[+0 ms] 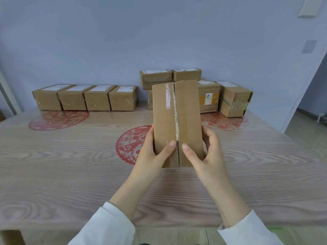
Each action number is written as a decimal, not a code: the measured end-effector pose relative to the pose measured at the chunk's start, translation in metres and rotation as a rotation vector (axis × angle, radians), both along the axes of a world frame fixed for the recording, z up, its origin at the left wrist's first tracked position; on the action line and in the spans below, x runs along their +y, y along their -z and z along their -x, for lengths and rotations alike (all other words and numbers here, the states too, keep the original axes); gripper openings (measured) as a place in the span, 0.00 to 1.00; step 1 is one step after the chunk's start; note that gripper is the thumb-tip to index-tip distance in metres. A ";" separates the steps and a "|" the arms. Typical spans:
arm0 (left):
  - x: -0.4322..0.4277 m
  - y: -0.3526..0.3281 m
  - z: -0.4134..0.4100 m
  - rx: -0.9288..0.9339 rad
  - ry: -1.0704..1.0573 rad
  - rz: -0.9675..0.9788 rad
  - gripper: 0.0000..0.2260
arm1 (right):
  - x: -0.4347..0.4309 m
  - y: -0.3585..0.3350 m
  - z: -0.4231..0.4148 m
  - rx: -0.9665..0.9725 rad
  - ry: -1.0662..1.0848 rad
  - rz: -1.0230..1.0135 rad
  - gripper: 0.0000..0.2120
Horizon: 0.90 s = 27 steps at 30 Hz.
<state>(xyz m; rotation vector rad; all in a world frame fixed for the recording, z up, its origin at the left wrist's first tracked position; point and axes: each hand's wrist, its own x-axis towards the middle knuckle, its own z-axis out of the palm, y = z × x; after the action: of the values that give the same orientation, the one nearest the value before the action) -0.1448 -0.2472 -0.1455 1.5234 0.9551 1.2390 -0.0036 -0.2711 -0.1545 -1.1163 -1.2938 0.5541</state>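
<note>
The left hand [152,152] grips the lower left edge of a box [177,117], with the thumb pressed flat on the near face and the fingers wrapped behind, out of sight. The right hand [207,154] mirrors it on the lower right edge, thumb on the near face and fingers curled round the side. The two thumb tips lie either side of the seam [175,110], close but apart. White sleeves [109,227] cover both forearms at the bottom of the frame.

The box is held in the middle of the frame, raised off the table [70,165]. Its long axis runs up and down the picture, with the low end toward the person and the high end tipped away toward the wall [106,41]. The taped seam runs the whole length along that axis, and a pale torn strip sits beside it near the top. The flaps are closed, so the contents cannot be told.

In the upper left, a row of four boxes [85,98] stands side by side, touching, at the far side of the table. Each is taped closed with a white label on top. Behind the held box, right of centre, is a pile [233,99] of more closed boxes, two of them stacked on top. The held box hides the pile's middle.

Three red paper-cuts [58,119] lie flat on the table: one at left, one at centre partly hidden by the left hand, and one at right in front of the pile. A doorway [311,106] opens at the right edge.
</note>
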 end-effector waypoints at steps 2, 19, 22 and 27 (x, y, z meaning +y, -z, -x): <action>-0.001 0.000 0.001 0.001 0.000 -0.006 0.34 | 0.001 0.000 0.001 0.015 0.053 -0.007 0.26; -0.005 -0.012 -0.007 -0.084 -0.080 -0.059 0.27 | 0.003 -0.003 0.003 0.075 0.104 0.008 0.27; -0.005 -0.013 -0.007 -0.071 -0.070 -0.063 0.28 | -0.002 -0.007 0.006 0.133 0.075 0.033 0.28; -0.004 -0.008 -0.008 -0.061 -0.038 -0.066 0.25 | -0.003 -0.012 0.004 0.231 0.026 0.031 0.19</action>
<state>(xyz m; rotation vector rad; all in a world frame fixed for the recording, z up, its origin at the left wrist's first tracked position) -0.1370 -0.2513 -0.1372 1.5161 0.9153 1.3479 -0.0077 -0.2737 -0.1424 -1.0590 -1.0725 0.6655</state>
